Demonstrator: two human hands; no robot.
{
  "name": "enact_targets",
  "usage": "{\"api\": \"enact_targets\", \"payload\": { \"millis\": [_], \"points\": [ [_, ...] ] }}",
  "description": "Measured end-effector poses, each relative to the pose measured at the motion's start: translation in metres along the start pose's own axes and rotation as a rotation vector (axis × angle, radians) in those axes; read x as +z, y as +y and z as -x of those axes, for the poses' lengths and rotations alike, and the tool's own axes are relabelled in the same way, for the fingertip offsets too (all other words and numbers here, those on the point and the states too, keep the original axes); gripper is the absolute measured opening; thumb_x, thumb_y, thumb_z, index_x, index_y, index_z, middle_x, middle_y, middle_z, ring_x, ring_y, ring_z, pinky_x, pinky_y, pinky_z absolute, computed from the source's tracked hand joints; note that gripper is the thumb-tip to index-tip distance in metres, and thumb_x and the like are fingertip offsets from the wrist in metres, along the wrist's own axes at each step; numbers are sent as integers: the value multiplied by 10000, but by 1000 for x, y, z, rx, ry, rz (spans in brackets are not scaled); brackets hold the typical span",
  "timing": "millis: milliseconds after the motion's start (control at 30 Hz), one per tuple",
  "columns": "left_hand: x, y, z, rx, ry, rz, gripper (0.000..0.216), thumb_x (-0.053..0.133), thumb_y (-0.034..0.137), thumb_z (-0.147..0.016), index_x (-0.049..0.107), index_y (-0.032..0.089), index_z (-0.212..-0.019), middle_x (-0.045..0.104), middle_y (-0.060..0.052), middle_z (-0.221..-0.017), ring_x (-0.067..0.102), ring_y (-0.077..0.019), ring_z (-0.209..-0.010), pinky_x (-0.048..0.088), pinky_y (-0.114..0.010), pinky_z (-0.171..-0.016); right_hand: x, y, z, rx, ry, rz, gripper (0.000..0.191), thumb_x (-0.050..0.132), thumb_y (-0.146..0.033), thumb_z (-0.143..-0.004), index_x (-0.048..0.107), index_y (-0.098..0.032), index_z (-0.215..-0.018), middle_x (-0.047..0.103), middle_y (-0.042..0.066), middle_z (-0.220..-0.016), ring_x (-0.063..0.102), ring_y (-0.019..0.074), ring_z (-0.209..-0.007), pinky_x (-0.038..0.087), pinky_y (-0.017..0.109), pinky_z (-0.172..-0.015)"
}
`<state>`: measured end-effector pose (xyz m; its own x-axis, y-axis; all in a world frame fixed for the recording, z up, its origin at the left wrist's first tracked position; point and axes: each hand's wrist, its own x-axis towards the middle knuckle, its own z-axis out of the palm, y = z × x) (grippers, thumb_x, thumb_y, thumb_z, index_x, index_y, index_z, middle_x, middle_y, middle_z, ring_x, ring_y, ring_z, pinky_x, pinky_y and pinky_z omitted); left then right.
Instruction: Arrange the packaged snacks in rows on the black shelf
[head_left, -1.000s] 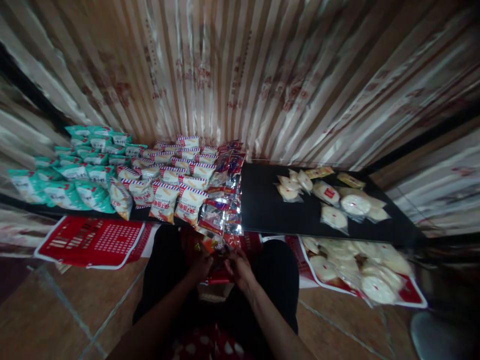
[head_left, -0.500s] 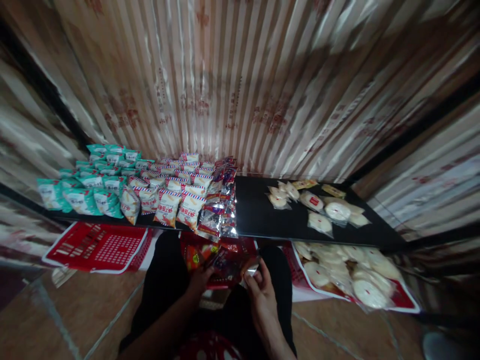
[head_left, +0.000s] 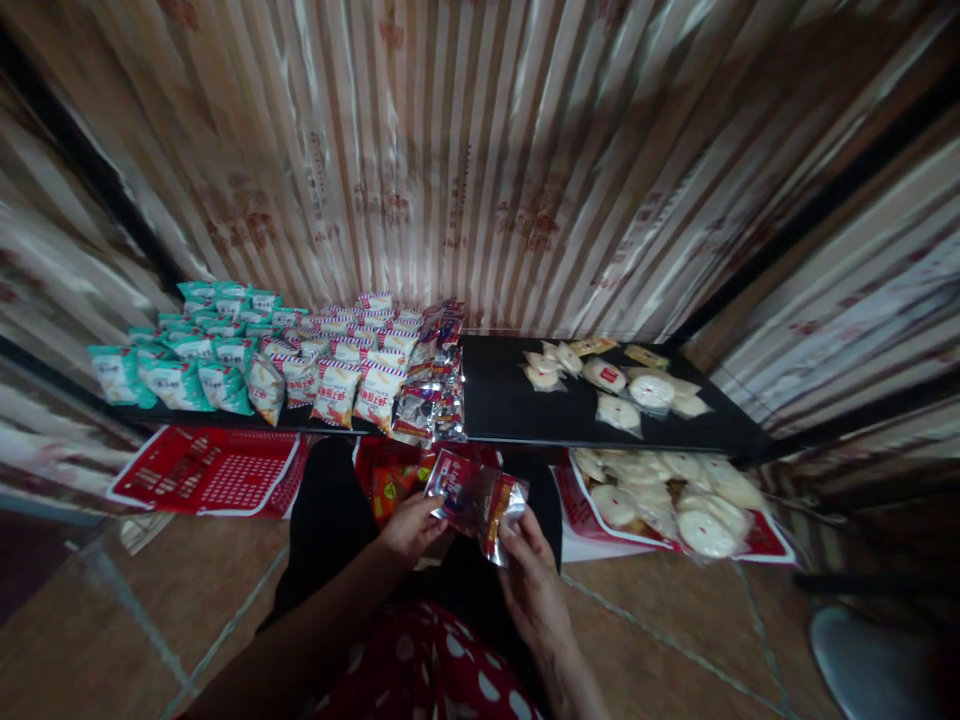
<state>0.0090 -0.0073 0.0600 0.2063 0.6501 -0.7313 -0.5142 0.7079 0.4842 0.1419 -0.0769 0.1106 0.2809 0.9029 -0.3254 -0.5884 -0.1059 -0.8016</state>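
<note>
A dark red snack packet with silvery ends is held flat between my two hands, above my lap. My left hand is closed on its left edge, and my right hand pinches the right end. Just beyond them, partly hidden by the packet, a red basket holds orange-red packets. On the black shelf ahead stand rows of similar dark red packets, white striped snack bags and teal bags.
Wrapped round white crackers lie on the shelf's right part. Below are a red basket heaped with cracker packs and, at left, another red basket. Printed sheeting hangs behind. A grey rounded object stands at lower right.
Both hands have drawn back from over the basket, raising the dark red packet and turning its printed face into view. The camera view has shifted slightly.
</note>
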Motion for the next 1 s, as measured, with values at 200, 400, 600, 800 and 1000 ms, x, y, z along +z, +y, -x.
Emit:
{"api": "enact_targets", "payload": {
  "millis": [200, 400, 600, 800, 1000],
  "points": [
    [10, 13, 19, 26, -17, 40, 97, 558, 58, -813, 540, 142, -859, 643, -38, -761, 641, -114, -647, 539, -234, -648, -8, -8, -3, 68, 1, -187, 363, 725, -206, -572, 672, -265, -926, 707, -43, -854, 625, 124, -707, 494, 212, -637],
    [20, 48, 32, 234, -70, 73, 128, 560, 26, -794, 544, 147, -832, 634, -29, -790, 639, -114, -681, 558, -307, -730, -11, -6, -10, 72, 61, -274, 251, 732, -209, -553, 680, -248, -795, 714, -36, -859, 634, 144, -758, 510, 257, -709],
    [30, 72, 39, 383, -148, -56, 179, 606, 73, -767, 567, 131, -932, 629, -40, -812, 626, -126, -668, 562, -270, -594, -16, 1, -13, 54, 48, -148, 278, 736, -327, -630, 690, -231, -887, 704, 14, -965, 625, 195, -897, 506, 300, -757],
    [44, 90, 49, 436, -128, -341, 383, 695, 178, -712, 549, 114, -1060, 592, 6, -712, 604, -98, -528, 515, -215, -500, -12, -5, -16, 28, -21, 48, 358, 738, -432, -646, 698, -210, -924, 701, 47, -984, 622, 244, -935, 493, 342, -802],
    [48, 115, 44, 550, -186, -568, 300, 665, 346, -717, 558, 148, -915, 567, 56, -616, 555, -70, -386, 404, -161, -393, -1, -14, -37, 2, -126, 267, 447, 707, -441, -690, 653, -206, -1066, 690, 68, -1013, 623, 255, -938, 491, 362, -811]
  ]
}}
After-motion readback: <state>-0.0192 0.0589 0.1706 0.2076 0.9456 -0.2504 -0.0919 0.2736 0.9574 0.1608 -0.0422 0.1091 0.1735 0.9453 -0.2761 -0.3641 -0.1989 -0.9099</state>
